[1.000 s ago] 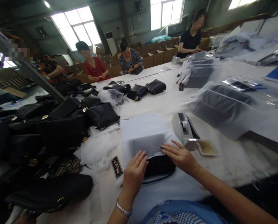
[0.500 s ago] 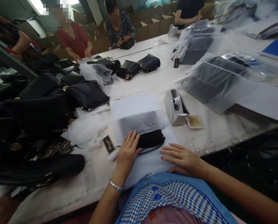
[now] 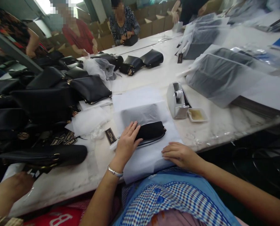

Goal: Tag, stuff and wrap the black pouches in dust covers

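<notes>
A small black bag (image 3: 150,130) with a thin strap lies on a sheet of white tissue paper (image 3: 140,164). One fold of the sheet covers its far side. Flat across the bag's left end rests my left hand (image 3: 128,139), fingers stretched out. Next to that hand, on the table, a black "DELUXITY" tag (image 3: 110,136) lies attached by a cord. My right hand (image 3: 181,155) touches the sheet's near right part, fingers extended and close together, its thumb partly hidden.
A tape dispenser (image 3: 177,102) and a small dish (image 3: 197,115) stand at the right. Black bags (image 3: 43,105) are heaped at the left, with loose tags (image 3: 64,138). Wrapped bags (image 3: 221,73) lie back right. A co-worker's hand (image 3: 19,185) is at lower left; other people work across the table.
My right hand has come down onto the sheet, its fingers closer together. My left hand stays on the bag. At lower left a co-worker's hand has come further into view.
</notes>
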`<state>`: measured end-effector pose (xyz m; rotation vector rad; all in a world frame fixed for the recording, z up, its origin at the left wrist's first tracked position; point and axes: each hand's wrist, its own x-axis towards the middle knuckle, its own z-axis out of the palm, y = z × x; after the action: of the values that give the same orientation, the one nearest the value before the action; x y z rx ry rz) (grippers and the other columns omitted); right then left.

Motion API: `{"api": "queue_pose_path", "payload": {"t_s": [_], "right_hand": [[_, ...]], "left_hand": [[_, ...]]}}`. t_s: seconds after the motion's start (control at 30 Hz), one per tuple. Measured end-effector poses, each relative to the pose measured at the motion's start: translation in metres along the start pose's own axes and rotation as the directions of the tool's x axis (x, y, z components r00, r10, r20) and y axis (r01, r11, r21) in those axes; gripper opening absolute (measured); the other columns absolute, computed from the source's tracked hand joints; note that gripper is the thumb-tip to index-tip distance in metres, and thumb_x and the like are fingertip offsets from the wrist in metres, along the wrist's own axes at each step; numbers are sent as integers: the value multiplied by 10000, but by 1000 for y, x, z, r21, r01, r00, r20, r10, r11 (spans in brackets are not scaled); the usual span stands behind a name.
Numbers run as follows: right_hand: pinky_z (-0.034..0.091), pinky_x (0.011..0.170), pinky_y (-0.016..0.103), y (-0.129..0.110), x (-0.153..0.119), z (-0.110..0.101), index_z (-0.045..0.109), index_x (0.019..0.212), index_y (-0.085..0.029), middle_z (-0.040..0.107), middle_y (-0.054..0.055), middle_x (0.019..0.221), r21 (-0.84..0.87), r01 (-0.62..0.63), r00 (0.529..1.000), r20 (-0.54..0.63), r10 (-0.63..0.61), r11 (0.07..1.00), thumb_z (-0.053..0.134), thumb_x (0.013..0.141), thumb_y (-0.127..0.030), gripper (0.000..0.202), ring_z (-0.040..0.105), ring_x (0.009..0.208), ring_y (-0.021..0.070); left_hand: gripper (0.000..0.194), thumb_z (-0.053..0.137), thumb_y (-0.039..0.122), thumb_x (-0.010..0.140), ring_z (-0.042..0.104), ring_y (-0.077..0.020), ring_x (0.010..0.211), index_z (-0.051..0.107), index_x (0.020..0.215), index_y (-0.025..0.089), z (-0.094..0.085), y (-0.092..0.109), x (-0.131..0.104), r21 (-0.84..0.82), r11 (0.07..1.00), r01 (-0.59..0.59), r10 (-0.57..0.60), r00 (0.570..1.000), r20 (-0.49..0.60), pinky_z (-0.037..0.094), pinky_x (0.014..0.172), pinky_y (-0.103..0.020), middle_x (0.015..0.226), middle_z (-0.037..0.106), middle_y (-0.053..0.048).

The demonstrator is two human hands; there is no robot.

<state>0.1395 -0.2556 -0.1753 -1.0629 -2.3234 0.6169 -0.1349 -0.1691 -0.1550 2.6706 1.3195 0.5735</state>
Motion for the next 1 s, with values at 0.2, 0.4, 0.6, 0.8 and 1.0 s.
{"api": "queue_pose_path", "payload": {"t_s": [0.2, 0.4, 0.6, 0.8, 1.0], "right_hand": [[548, 767, 286, -8, 37, -35, 776, 935, -267, 780, 13, 908, 128, -285, 955, 118, 271, 950, 570, 919, -362, 227, 719, 814, 196], [480, 642, 262, 3, 95, -65, 789, 884, -208, 772, 22, 829, 181, -390, 911, 217, 350, 903, 559, 872, -422, 314, 673, 720, 194], [391, 543, 242, 26, 136, -80, 769, 802, -150, 702, -3, 663, 126, -402, 895, 263, 360, 907, 538, 871, -449, 385, 595, 606, 154], [513, 836, 361, 4, 128, -80, 683, 1153, -215, 743, 81, 1055, -213, -138, 989, -79, 124, 967, 592, 877, -504, 410, 679, 937, 247], [397, 1046, 498, -3, 123, -52, 584, 1222, -194, 704, 95, 1099, -408, 26, 995, -73, -61, 912, 698, 826, -274, 419, 635, 1044, 270]], "left_hand": [[461, 495, 469, 946, 402, -242, 1394, 555, 1317, 203, -36, 4, 15, -116, 990, 84, -63, 984, 168, 383, 1131, -427, 1490, 469, -94], [527, 599, 563, 848, 372, -271, 1406, 575, 1270, 249, -70, 5, 26, -165, 985, 56, 3, 940, 341, 418, 1097, -444, 1527, 403, -109], [671, 838, 273, 673, 377, -315, 1402, 530, 1264, 195, -56, 7, 25, -80, 997, 16, 7, 959, 284, 413, 1103, -474, 1514, 409, -179], [241, 510, 29, 885, 584, -207, 1238, 586, 1019, 215, -32, 2, 29, -21, 996, 83, -81, 994, 74, 523, 997, -355, 1310, 644, -62], [210, 467, 84, 933, 658, -197, 1119, 570, 1056, 219, -34, -2, 34, 30, 997, 68, -69, 997, 36, 552, 909, -319, 1182, 704, -54]]}}
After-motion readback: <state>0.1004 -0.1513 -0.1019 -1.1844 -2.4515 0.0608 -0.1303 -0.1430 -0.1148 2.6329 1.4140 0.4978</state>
